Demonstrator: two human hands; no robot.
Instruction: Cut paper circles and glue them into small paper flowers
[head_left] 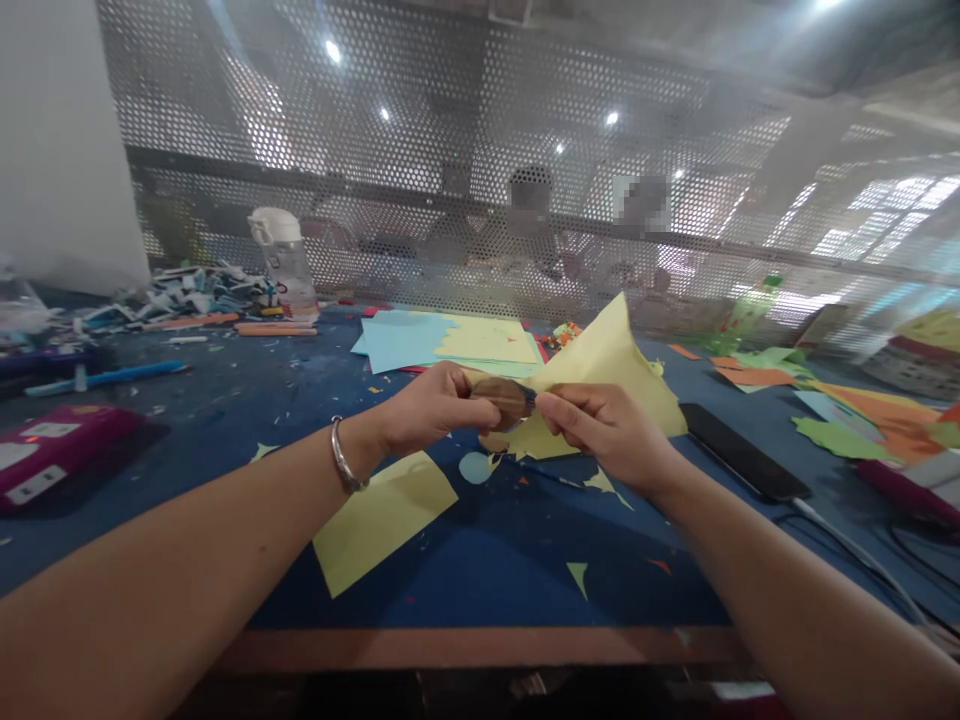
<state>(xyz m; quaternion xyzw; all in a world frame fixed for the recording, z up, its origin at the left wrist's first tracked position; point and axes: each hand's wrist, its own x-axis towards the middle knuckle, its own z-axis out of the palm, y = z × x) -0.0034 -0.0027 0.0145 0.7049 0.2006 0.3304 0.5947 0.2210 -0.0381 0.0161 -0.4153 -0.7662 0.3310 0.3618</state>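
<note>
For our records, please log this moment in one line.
left hand: holding brown item; right hand: beside it; yellow sheet: behind right hand

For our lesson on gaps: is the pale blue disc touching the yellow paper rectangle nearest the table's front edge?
Apart: the head view shows a strip of tabletop between the pale blue disc and the yellow paper rectangle.

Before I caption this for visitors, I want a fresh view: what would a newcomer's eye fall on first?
Likely the large yellow sheet, raised to a peak just beyond the right hand. Next, the shiny bangle on the left wrist, and the brown, rounded item, too blurred to name, in the left hand. At the back left, a white-lidded bottle stands before the perforated screen.
</note>
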